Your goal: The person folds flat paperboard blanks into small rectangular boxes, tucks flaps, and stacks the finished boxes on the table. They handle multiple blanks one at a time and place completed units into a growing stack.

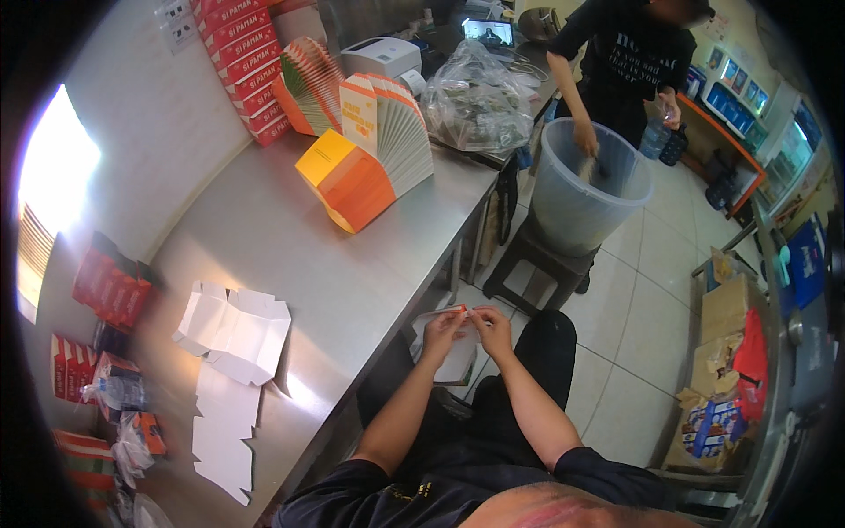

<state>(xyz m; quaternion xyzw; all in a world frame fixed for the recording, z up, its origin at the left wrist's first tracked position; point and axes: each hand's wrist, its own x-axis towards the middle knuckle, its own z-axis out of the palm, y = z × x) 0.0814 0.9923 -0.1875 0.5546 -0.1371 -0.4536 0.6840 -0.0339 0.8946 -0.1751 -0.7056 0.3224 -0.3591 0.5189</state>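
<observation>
Over my lap, both hands grip a cardboard carton (455, 363) with a white inside and a small orange edge. My left hand (443, 336) pinches its upper edge, and my right hand (492, 331) pinches the same edge close beside it. The fingertips nearly meet there. Part of the carton is hidden behind my left hand and forearm. To my left on the steel table (352, 290) lies a partly folded white carton blank (238, 330), white side up. A flat white blank (222, 431) lies just nearer to me, touching it or overlapped by it.
Farther back stand fanned orange-and-white cartons (409, 132), a yellow-orange carton (352, 180), a stack of red boxes (242, 66) and a filled clear bag (480, 97). Ahead, a person (616, 62) reaches into a translucent bin (572, 207) on a dark stool (546, 264). Cardboard boxes (726, 352) stand right.
</observation>
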